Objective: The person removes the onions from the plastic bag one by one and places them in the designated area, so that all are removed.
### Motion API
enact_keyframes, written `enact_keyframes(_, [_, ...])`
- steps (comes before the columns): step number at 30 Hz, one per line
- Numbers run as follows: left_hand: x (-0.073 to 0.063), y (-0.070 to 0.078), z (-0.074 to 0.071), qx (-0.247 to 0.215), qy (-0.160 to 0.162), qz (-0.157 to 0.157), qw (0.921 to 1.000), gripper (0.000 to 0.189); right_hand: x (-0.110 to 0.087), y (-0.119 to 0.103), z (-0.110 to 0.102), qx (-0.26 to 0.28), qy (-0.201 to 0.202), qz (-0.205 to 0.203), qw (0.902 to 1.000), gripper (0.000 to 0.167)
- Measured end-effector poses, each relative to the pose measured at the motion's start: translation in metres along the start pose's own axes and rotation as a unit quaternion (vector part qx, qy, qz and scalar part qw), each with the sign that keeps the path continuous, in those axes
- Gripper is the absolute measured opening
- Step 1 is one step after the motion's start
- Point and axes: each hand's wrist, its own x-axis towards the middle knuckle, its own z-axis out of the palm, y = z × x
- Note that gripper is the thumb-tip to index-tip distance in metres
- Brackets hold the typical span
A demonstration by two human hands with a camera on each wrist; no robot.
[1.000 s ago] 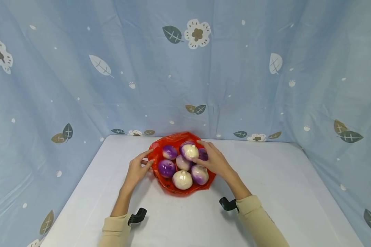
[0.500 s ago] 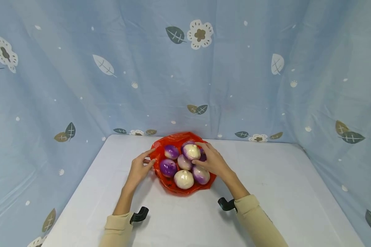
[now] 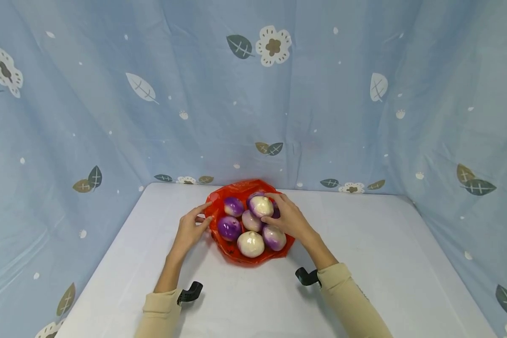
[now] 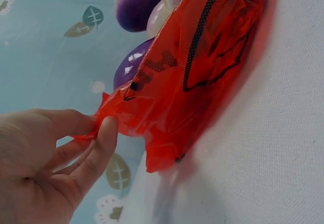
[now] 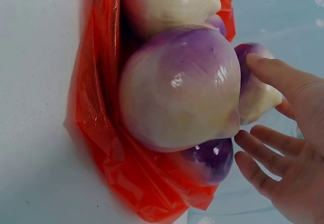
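A red plastic bag [image 3: 244,261], its mouth spread wide, stands on the white table holding several glossy purple-and-white turnips. My left hand [image 3: 189,230] pinches the bag's left edge between thumb and fingers; the gathered red film [image 4: 129,120] shows in the left wrist view. On top of the pile, my right hand [image 3: 295,221] holds a turnip [image 3: 261,206] with the thumb in front and a finger behind. In the right wrist view that turnip [image 5: 260,92] sits behind a larger pale one [image 5: 177,90]. A purple turnip [image 3: 230,228] lies nearest the left hand.
The white table [image 3: 363,263] extends around the bag on both sides and in front. A blue patterned curtain [image 3: 203,94] hangs close behind and to both sides. A black wrist mount [image 3: 190,293] juts from the left sleeve, another mount [image 3: 306,277] from the right.
The head view has shifted slightly. Both hands keep their places on the bag edge and the top turnip.
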Motion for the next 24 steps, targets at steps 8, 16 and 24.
enact_keyframes(8, [-0.0004,-0.0024,0.0026,0.002,0.001,0.0,1.0,0.047,-0.0013,-0.0009,0.0009,0.01,0.012,-0.009,0.9998,0.07])
enact_keyframes(16, [-0.0029,-0.0023,0.0041,-0.015,0.001,-0.017,0.9997,0.048,-0.0026,0.0,0.0021,0.01,0.017,-0.012,0.9997,0.067])
enact_keyframes(24, [-0.0035,-0.0005,0.0041,-0.007,-0.002,-0.027,0.9996,0.046,-0.0045,0.0018,0.0027,0.007,0.026,-0.009,0.9996,0.066])
